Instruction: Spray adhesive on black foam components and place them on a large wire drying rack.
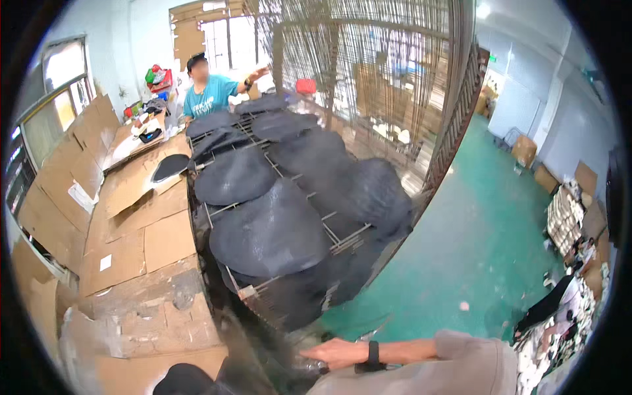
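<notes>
My right hand, with a dark band on its wrist, reaches in at the bottom centre and points left. Its fingertips are smeared by motion, and whether they hold anything does not show. It is just below the near end of a metal wire rack. Rounded black sheets of cloth-like material lie spread over the rack, among them a large near one and a crinkled one at the right. Blurred dark material hangs at the near end. My left hand is out of view.
A cardboard-covered table runs along the left, bearing a black oval piece. A person in a teal shirt stands beyond the rack, one arm stretched out. A tall wire rack stands behind. Scraps pile up at the right.
</notes>
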Tool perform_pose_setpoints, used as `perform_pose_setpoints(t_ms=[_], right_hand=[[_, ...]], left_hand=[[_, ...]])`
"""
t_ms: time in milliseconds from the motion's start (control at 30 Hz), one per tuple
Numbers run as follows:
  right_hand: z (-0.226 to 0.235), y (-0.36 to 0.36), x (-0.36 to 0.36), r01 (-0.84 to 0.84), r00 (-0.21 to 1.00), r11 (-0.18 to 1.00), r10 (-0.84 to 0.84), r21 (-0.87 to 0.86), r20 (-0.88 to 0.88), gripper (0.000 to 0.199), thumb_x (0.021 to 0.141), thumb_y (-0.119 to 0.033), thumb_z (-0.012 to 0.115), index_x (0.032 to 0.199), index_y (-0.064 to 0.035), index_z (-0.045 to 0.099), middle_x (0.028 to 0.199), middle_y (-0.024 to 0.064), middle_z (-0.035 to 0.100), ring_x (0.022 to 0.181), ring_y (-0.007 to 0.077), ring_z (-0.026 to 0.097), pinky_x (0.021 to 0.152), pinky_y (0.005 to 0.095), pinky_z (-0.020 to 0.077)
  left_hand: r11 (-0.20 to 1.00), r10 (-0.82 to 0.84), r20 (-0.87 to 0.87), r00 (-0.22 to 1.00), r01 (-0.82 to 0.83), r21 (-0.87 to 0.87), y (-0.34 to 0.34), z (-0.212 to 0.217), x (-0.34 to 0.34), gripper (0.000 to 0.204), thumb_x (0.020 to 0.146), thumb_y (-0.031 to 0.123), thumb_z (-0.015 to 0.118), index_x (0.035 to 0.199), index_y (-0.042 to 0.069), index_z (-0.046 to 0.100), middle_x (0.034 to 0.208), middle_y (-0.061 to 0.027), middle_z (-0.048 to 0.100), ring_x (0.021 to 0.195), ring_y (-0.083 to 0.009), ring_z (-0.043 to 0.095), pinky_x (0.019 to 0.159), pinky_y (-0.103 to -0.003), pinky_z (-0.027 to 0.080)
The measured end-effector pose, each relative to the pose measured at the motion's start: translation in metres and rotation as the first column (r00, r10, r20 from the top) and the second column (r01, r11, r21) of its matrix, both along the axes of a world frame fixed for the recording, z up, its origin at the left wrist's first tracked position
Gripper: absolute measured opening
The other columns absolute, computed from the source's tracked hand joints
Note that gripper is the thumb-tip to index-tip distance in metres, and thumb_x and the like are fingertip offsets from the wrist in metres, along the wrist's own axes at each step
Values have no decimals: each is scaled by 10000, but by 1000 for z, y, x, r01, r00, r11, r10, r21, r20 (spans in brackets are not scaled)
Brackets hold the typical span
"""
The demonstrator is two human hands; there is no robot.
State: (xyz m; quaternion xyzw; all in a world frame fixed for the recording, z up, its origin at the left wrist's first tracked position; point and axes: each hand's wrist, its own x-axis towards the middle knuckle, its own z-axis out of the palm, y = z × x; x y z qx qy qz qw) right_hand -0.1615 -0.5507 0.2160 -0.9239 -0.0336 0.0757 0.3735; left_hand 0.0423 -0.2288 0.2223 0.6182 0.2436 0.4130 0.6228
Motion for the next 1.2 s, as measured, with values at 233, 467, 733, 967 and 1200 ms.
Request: perform_pose_setpoints(t_ms=[233, 467, 733, 967, 1200], right_hand=[[-5, -40, -7, 23, 999, 999, -24, 41, 38, 862, 772, -24, 643, 1559, -8, 292, 1131, 221, 632, 1019, 419, 633, 806, 509, 514], [12, -57, -4, 128, 992, 985, -129, 115, 1, 588, 802, 25, 528, 1385, -16, 466, 994, 231, 657, 929, 449, 647, 742, 539, 492], [-9, -75, -4, 137, 991, 982, -136, 128, -12, 657, 801, 31, 522, 1453, 5, 438, 972, 225, 652, 920, 428, 652, 727, 517, 498], [-20, -98, -10, 142, 981, 977, -117, 161, -157, 724, 765, 23, 514, 1482, 54, 424, 1057, 266, 647, 942, 434, 647, 764, 512, 505], [-39, -105, -35, 218, 974, 976, -219, 20, 61, 734, 784, -56, 629, 1487, 25, 435, 994, 197, 654, 928, 381, 651, 782, 465, 525]], left_hand=[[969, -141, 133, 981, 109, 222, 17, 43, 5, 409, 898, 365, 669, 915, -41, 630, 833, -149, 626, 711, -278, 565, 740, -409, 489], [904, -292, 223, 930, 193, 382, 22, 78, 17, 418, 883, 369, 671, 924, -46, 651, 814, -152, 635, 705, -286, 575, 743, -418, 495], [874, -484, 284, 828, 474, 107, -20, 174, 4, 195, 806, 171, 710, 889, -5, 721, 803, -152, 650, 748, -292, 605, 784, -424, 508], [732, -661, 341, 668, 674, 98, -56, 236, 45, 279, 821, 234, 747, 946, -14, 724, 900, -183, 665, 824, -310, 635, 825, -433, 531], [114, -976, 201, 79, 980, 166, -218, 322, 74, 421, 858, 254, 666, 1173, -25, 653, 1103, -167, 712, 990, -317, 697, 900, -446, 575]])
